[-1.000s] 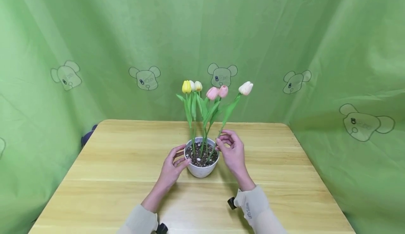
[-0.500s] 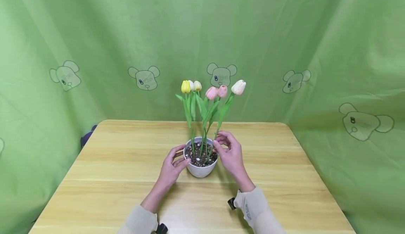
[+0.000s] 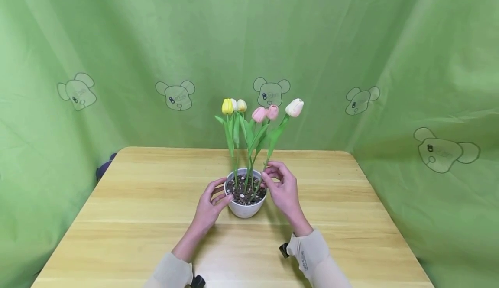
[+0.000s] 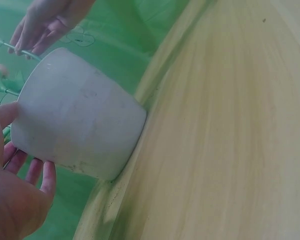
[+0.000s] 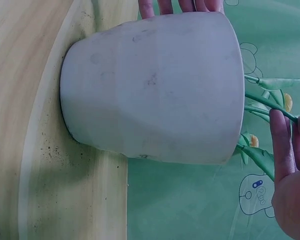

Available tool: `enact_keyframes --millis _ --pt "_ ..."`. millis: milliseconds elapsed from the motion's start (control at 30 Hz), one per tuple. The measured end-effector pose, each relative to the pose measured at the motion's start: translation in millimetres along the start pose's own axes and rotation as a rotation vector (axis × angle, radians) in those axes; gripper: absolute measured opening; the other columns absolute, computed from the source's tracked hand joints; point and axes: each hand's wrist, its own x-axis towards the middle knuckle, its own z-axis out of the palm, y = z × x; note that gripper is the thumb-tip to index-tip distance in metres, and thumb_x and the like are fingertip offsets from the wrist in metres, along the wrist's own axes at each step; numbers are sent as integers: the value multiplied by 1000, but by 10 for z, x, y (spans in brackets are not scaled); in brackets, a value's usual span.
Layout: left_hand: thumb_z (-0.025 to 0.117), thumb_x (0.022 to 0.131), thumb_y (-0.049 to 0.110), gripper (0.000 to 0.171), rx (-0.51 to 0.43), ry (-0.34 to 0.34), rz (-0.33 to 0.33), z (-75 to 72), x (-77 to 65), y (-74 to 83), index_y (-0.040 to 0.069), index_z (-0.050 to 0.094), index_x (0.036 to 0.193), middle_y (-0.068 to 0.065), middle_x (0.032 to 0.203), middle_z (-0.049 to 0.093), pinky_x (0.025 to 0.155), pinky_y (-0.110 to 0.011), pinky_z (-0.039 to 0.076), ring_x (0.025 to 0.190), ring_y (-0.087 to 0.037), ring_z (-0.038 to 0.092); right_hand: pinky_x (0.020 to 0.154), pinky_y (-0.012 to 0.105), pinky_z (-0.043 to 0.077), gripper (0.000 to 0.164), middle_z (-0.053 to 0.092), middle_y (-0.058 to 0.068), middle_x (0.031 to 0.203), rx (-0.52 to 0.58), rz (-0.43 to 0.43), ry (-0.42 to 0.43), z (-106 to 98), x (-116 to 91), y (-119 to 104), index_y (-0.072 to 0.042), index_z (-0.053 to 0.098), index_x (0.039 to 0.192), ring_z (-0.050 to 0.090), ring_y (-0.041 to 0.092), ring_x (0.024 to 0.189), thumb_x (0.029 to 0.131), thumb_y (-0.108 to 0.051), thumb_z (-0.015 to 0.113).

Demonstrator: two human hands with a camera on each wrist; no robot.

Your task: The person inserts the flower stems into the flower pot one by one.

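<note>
A white flowerpot (image 3: 244,211) filled with dark, speckled soil (image 3: 242,196) stands on the wooden table. My left hand (image 3: 209,205) holds its left side, thumb at the near rim and fingers along the outer wall. At the pot's right edge, my right hand (image 3: 283,188) pinches the lower stem of a pale pink-white tulip (image 3: 294,108), which leans right with its stem's foot at the soil. Other tulips rise from the same soil: a yellow tulip (image 3: 227,106), two whitish ones behind it and two pink tulips (image 3: 259,114). In the right wrist view, the pinched stem (image 5: 270,103) runs between thumb and fingers.
Dark soil crumbs (image 5: 52,151) lie on the table (image 3: 128,218) beside the pot's base. Green curtains (image 3: 218,41) printed with bear heads surround the table at the back and both sides. A dark purple object (image 3: 104,169) shows behind the table's left edge.
My right hand has shifted slightly left, bringing the pale tulip to a steeper stance and nearer the pink ones. The left hand has stayed on the pot.
</note>
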Motion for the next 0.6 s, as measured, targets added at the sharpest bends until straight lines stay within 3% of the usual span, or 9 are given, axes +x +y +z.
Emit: enact_keyframes --millis 267,500,600 --pt "80 89 10 63 -3 4 1 -5 2 -18 12 54 146 -17 150 51 117 -52 47 133 -41 53 72 41 67 33 66 28 102 -39 -51 0 54 -25 37 10 61 123 67 13 85 91 11 69" --pt "79 89 8 63 -9 2 16 -7 13 -33 11 54 146 -17 150 51 118 -54 46 133 -41 53 72 47 67 30 67 26 101 -39 -42 -10 110 -58 80 8 64 122 70 32 87 92 7 70" --pt "80 89 9 63 2 -2 12 -16 11 -24 11 54 147 -17 150 51 116 -49 48 132 -40 54 72 45 67 30 67 26 101 -26 -31 12 97 -41 56 8 65 122 69 25 85 92 8 70"
